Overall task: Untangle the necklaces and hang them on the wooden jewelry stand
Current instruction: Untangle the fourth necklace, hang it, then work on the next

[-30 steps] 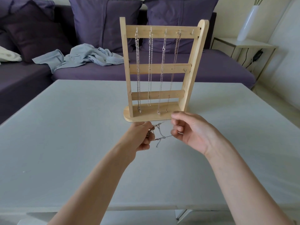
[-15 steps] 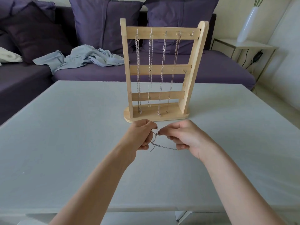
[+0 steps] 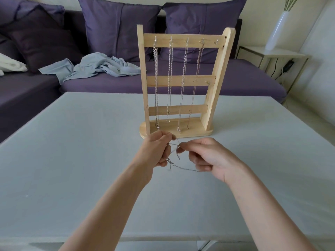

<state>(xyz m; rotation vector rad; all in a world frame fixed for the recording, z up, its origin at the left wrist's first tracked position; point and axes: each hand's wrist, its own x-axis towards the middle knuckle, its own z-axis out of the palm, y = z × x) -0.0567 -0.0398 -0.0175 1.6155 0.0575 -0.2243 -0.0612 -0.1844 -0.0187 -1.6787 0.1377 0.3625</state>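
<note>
Behind the wooden jewelry stand [image 3: 183,82]: purple sofa [image 3: 235,78] with cushions, crumpled pale-blue cloth [image 3: 101,67] on the seat, left of the stand. Right of the stand and further back: small side table [image 3: 275,55] carrying a white vase [image 3: 278,29], top cut off by the frame edge.

Under the stand: pale grey table [image 3: 72,151], near edge low in the view.

On the stand: four hanging necklaces [image 3: 169,82] on the top bar's hooks, dangling past the middle and lower bars to the base; fifth hook at the top bar's right end bare. Links too fine to tell one chain's pattern from another.

Just in front of the stand's base, above the table: left hand [image 3: 156,151], fingers curled, pinching a tangled necklace [image 3: 176,160] near the clasp. Beside it, right hand [image 3: 204,156], thumb and forefinger pinching a strand of the same chain, other fingers curled. Between the two: thin strands crossing, one running low toward the right palm. Course of the tangle hard to make out; part hidden inside the left fingers.
</note>
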